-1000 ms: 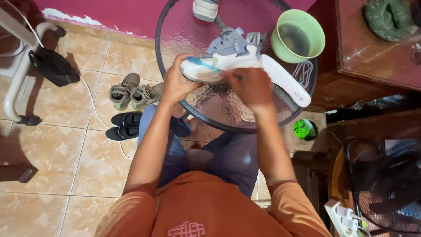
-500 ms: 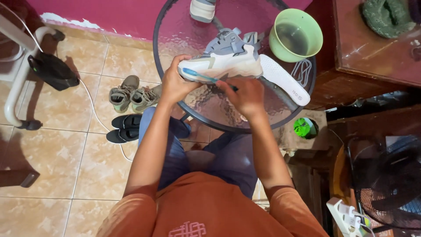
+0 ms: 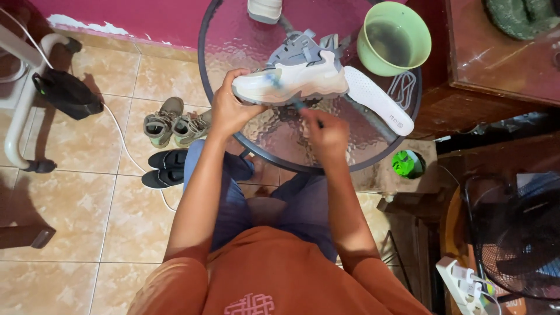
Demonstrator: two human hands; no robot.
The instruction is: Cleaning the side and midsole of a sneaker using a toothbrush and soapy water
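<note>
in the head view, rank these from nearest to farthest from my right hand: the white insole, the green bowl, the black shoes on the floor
From the right hand:
1. White insole, on the glass table just to its right.
2. Green bowl, at the table's far right edge, beyond the insole.
3. Black shoes, on the tiled floor far to the left, past the left arm.

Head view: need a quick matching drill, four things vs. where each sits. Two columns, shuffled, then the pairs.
Things:
1. white sneaker
2. green bowl
3. white insole
4. black shoes

Places:
A. on the tiled floor, left of the person's leg
B. flat on the glass table, below the bowl in the picture
C. held at its toe by the left hand, above the table
D. at the table's far right edge, with liquid inside

Pairs: 1-C, 2-D, 3-B, 4-A
</note>
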